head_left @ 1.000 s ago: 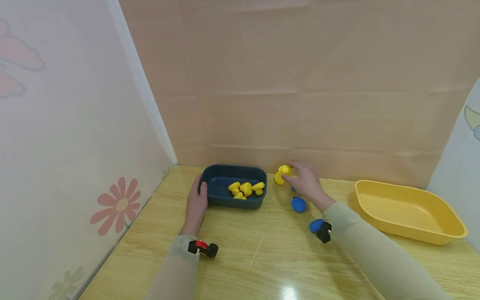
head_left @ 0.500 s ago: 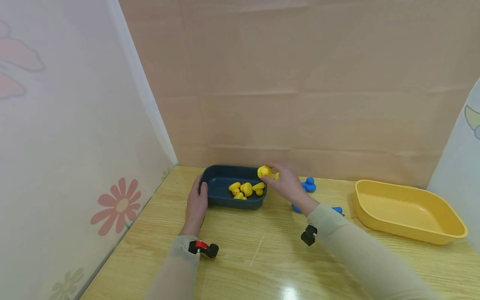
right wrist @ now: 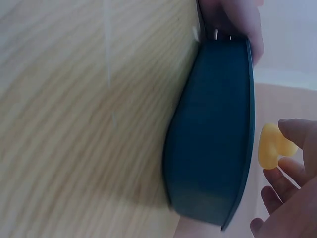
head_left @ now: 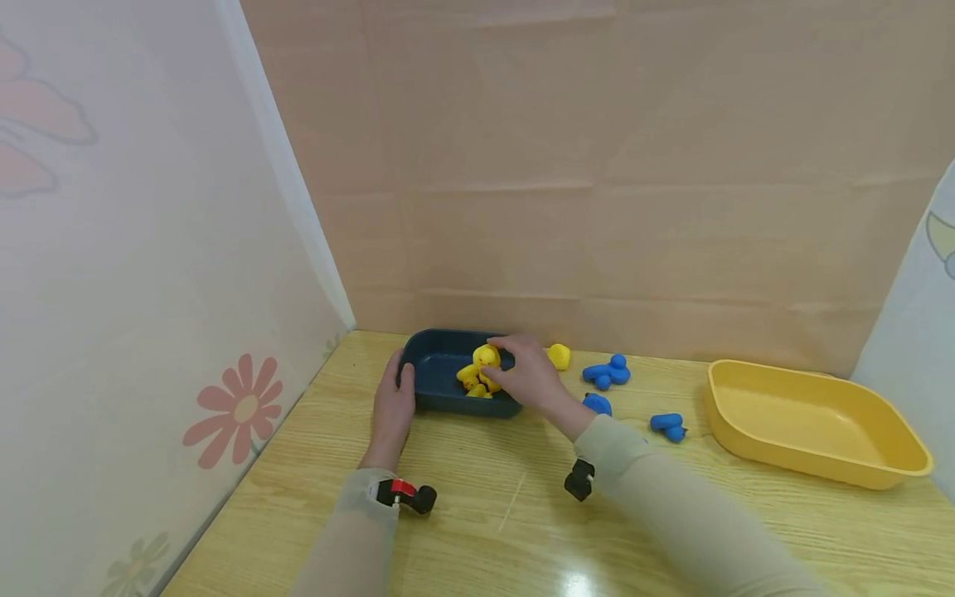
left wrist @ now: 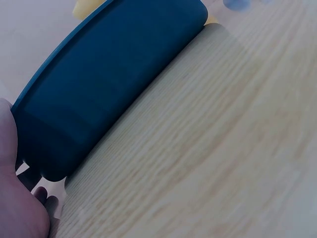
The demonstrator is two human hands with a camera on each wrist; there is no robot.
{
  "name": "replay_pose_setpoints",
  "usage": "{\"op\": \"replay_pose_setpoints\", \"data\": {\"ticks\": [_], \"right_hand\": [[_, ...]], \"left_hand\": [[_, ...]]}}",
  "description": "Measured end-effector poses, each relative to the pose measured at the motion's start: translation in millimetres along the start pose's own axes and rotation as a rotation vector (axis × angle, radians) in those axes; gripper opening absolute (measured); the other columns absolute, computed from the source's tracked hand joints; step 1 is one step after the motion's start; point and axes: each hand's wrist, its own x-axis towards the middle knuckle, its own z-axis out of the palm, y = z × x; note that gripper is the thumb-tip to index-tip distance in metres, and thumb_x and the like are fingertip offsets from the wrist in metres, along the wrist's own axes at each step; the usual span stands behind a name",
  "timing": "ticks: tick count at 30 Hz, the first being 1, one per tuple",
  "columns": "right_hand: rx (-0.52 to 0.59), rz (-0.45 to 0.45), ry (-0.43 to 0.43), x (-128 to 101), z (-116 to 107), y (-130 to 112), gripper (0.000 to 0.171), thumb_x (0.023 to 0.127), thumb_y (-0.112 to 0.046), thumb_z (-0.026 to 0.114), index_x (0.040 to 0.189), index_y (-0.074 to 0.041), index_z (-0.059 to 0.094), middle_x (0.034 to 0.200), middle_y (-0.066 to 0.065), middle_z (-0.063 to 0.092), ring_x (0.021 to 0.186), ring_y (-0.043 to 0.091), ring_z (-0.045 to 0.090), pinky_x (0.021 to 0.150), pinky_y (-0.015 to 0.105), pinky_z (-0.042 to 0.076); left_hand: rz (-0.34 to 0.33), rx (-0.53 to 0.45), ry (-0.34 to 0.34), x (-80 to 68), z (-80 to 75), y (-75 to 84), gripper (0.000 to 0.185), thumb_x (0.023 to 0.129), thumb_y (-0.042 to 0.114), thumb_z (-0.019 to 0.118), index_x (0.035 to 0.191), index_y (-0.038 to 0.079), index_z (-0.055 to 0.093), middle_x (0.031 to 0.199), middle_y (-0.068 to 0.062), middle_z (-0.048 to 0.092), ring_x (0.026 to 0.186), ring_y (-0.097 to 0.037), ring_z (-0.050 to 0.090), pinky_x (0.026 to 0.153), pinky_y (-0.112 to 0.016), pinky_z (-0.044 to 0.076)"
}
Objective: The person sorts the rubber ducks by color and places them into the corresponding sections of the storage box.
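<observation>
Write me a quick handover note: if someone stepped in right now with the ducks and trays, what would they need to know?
Left hand: holds the left end of the dark blue tray, steadying it.
Right hand: over the tray, pinching a yellow duck above the pile.
Done: several yellow ducks already lie in the dark blue tray.
Left: one yellow duck sits on the table just right of the tray. Three blue ducks lie loose between the two trays. The yellow tray at the right holds nothing that shows.
Probable pattern: yellow ducks go in the blue tray; the blue ones may belong in the yellow tray.
</observation>
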Motion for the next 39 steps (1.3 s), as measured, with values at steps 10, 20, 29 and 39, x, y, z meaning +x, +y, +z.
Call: {"op": "replay_pose_setpoints", "data": {"ticks": [10,20,29,39], "right_hand": [[0.045,-0.006,-0.024,-0.3,21.5,-13.6,0.053,0.103,-0.028,0.083,0.149,-0.006,0.069,0.150,0.015,0.066,0.147,0.041,0.051,0.121,0.060,0.044],[0.038,-0.008,-0.027,-1.6,30.4,-14.8,0.050,0.103,-0.030,0.082,0.147,-0.009,0.071,0.147,0.012,0.069,0.143,0.039,0.054,0.118,0.059,0.047],[0.058,0.025,-0.034,-4.1,7.2,-7.0,0.052,0.106,-0.029,0.079,0.153,-0.010,0.066,0.153,0.011,0.065,0.149,0.040,0.049,0.122,0.060,0.043],[0.005,0.068,0.050,-4.2,-28.9,20.4,0.055,0.107,-0.029,0.077,0.155,-0.008,0.062,0.157,0.017,0.060,0.148,0.042,0.050,0.121,0.062,0.042]], "left_hand": [[-0.018,-0.008,0.008,0.3,4.3,0.4,0.061,0.120,0.041,0.043,0.174,0.015,0.036,0.177,-0.010,0.037,0.165,-0.032,0.028,0.133,-0.054,0.024],[-0.032,0.003,0.007,-0.2,4.5,3.0,0.060,0.120,0.041,0.044,0.174,0.018,0.035,0.177,-0.010,0.037,0.165,-0.033,0.029,0.133,-0.055,0.024],[-0.023,-0.005,0.006,-0.5,5.7,3.5,0.060,0.120,0.040,0.044,0.174,0.016,0.036,0.177,-0.011,0.037,0.165,-0.034,0.029,0.133,-0.055,0.025],[-0.044,-0.011,0.001,0.3,4.5,5.6,0.060,0.120,0.040,0.042,0.174,0.017,0.035,0.178,-0.010,0.035,0.165,-0.033,0.028,0.133,-0.055,0.024]]}}
